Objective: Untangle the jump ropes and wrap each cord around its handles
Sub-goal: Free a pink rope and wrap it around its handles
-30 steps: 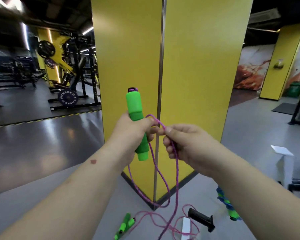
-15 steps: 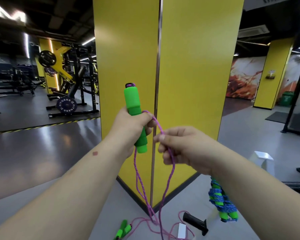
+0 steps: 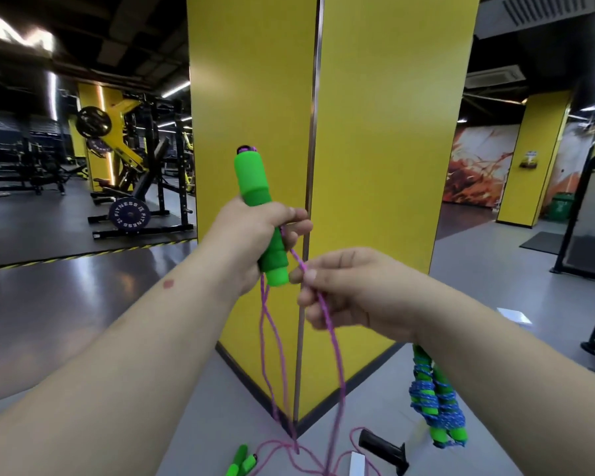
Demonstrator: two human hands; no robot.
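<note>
My left hand (image 3: pixel 255 231) grips a green foam jump-rope handle (image 3: pixel 255 180) upright at chest height. A pink braided cord (image 3: pixel 327 314) runs from under that hand's fingers down to the floor in long loops. My right hand (image 3: pixel 354 293) pinches this cord between thumb and fingers just right of the handle's lower end. Another pair of green handles (image 3: pixel 243 463) lies on the floor at the bottom. A second rope, green handles wrapped in blue cord (image 3: pixel 437 407), hangs below my right forearm.
A yellow pillar (image 3: pixel 323 132) stands directly ahead, its corner at my hands. A black handle (image 3: pixel 385 448) and a white block (image 3: pixel 356 463) lie on the grey floor by the pink loops. Weight racks (image 3: pixel 131 173) fill the left background.
My right hand has slid lower along the pink cord, away from the left hand's fingers. The view has tilted slightly upward.
</note>
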